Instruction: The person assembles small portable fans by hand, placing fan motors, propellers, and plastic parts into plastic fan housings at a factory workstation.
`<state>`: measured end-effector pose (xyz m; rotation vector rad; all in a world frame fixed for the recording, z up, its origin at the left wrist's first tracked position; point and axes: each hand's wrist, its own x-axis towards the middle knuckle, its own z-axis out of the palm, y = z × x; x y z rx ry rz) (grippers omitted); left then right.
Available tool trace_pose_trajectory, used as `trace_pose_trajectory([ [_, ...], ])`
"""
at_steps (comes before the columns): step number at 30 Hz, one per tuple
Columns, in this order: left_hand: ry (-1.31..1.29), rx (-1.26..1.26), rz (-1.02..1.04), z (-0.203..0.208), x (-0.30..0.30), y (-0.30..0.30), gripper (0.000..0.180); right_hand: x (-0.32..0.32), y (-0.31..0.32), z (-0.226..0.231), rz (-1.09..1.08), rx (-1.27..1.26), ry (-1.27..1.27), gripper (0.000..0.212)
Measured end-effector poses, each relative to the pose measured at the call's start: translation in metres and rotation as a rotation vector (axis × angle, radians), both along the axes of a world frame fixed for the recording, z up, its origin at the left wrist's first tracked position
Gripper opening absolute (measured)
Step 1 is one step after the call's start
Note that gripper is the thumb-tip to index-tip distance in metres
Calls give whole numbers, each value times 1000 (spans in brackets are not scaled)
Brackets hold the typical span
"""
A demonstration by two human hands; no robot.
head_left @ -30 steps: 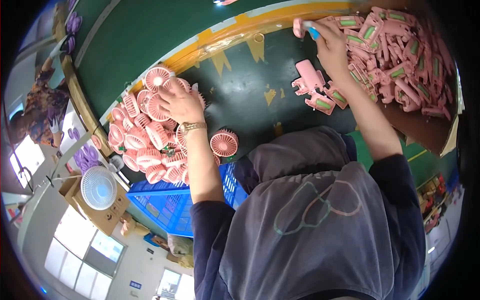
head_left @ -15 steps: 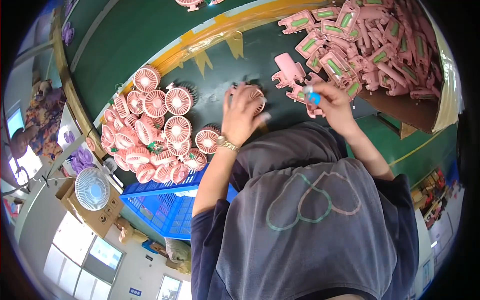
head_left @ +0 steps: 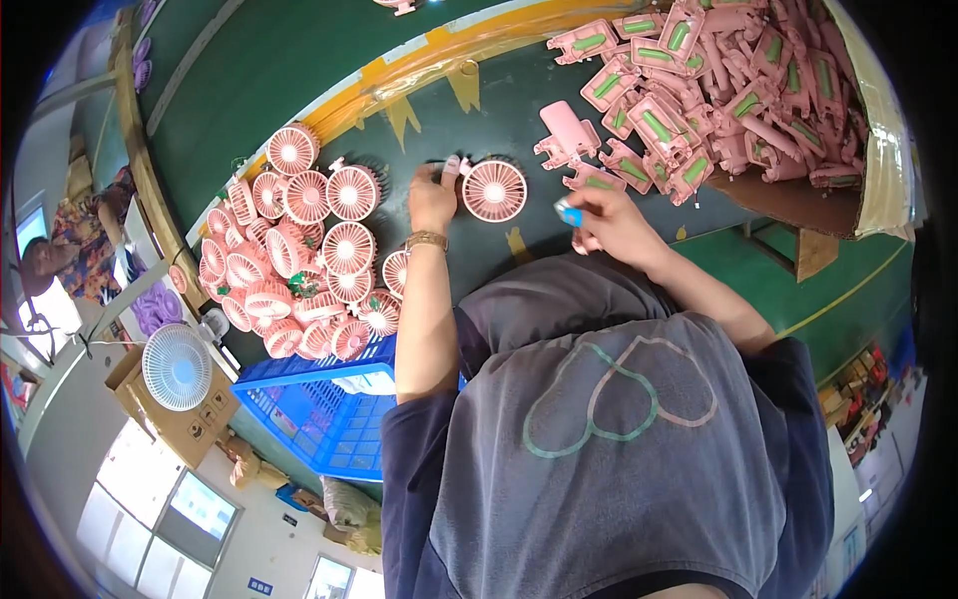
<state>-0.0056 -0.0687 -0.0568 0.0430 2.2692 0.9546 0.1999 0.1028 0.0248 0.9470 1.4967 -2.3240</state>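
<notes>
Pink round fan heads lie in a heap on the left part of the dark green desk, packed close and overlapping. One more fan head lies apart from that heap, near the middle of the desk, grille up. The left hand rests just beside it on its left, fingers bent, with the fingertips touching the rim at a small white tab; it pinches that edge rather than wrapping around the whole piece. A gold wristwatch sits on that wrist.

The right hand hovers just right of the single fan head, curled loosely around a small blue and white object held at the thumb and forefinger; what the object is cannot be told.

On the far right, a second pile of pink handle parts with green inserts spills out of an open cardboard box. A yellow strip runs across the desk on the far side.

Near the left edge of the desk stands a blue plastic crate, and further left a small white fan sits on a brown box. The person wears a grey shirt with a green heart outline.
</notes>
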Motion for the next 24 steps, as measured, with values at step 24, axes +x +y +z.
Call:
trace_pose_trajectory([
  [24, -143, 976, -197, 225, 74, 3, 38, -35, 9, 168, 58, -89, 353, 9],
])
